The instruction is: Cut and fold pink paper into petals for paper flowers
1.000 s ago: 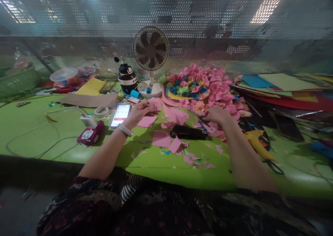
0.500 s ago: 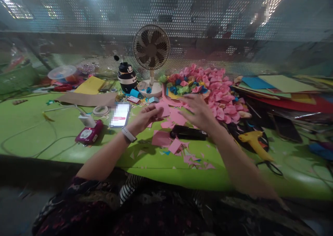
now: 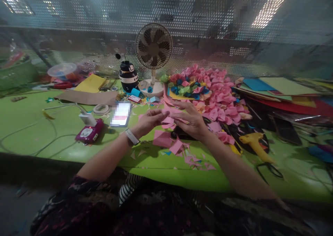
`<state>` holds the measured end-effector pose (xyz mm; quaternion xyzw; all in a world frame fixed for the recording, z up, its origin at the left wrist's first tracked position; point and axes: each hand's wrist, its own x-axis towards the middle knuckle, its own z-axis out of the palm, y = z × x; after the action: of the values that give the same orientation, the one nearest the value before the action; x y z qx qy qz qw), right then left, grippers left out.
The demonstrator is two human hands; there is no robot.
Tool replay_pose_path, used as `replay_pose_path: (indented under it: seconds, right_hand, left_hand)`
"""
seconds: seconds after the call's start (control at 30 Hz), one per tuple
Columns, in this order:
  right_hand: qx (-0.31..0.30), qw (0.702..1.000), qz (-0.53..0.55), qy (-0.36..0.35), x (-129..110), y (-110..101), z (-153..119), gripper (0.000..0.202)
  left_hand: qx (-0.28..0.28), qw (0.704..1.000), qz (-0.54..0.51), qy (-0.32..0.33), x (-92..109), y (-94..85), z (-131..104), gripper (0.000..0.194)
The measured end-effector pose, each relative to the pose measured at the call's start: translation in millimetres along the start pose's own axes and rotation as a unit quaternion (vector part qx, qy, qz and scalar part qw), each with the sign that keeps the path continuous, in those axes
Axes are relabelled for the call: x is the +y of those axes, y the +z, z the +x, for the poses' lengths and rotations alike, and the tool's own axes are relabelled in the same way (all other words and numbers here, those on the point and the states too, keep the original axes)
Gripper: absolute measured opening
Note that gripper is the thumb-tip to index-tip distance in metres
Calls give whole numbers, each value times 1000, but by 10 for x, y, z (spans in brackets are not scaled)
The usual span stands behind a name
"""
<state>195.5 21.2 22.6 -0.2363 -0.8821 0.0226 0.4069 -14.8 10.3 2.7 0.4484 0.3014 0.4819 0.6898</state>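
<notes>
My left hand, with a pale watch strap at the wrist, pinches a small piece of pink paper between thumb and fingers. Reaching in from the other side, my right hand has its fingers stretched out and apart, their tips at the paper's edge. Whether they press on it is hard to make out. Beneath the right hand lies a black object, partly covered. Pink paper squares and scraps lie on the green table nearer me.
Behind my right hand is a large heap of folded pink paper pieces. A fan and black bottle stand at the back. Left are a phone and purple power box; right, a yellow glue gun and coloured sheets.
My right hand has moved left and down to the pink paper, closing the gap to my left hand. A few more pink pieces show right of it. The left hand still holds the paper.
</notes>
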Motion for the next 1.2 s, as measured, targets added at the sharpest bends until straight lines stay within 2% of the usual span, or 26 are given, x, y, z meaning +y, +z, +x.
replay_pose_path:
  seconds: [0.17,0.27,0.33,0.43,0.57,0.67,0.77,1.03,1.2]
  right_hand:
    - [-24,999,-2,-21,31,-22,-4,22]
    - [-6,1000,21,-12,25,-21,1,16]
    - [32,998,49,27,-4,5,9,12]
    - [73,984,102,130,-72,63,18,16]
    - [62,949,190,242,-142,112,18,22]
    - [62,933,227,271,-158,120,20,25]
    - [65,932,233,269,-158,126,21,27]
    - [81,949,218,212,-83,165,-7,21]
    - [75,955,208,198,-62,163,-5,18]
  left_hand:
    - [1,1000,-29,1,-20,-3,9,24]
    - [1,999,-52,-6,-29,9,6,24]
    - [-9,998,-57,-2,-31,29,-4,24]
    - [-20,998,-67,7,-34,63,-22,30]
    - [-31,997,-65,30,-45,104,-46,40]
    - [-23,998,-9,62,-64,123,-60,33]
    - [-8,997,14,77,-85,125,-58,29]
    - [-5,995,20,97,-121,129,-45,30]
    - [8,995,34,97,-152,117,-29,32]
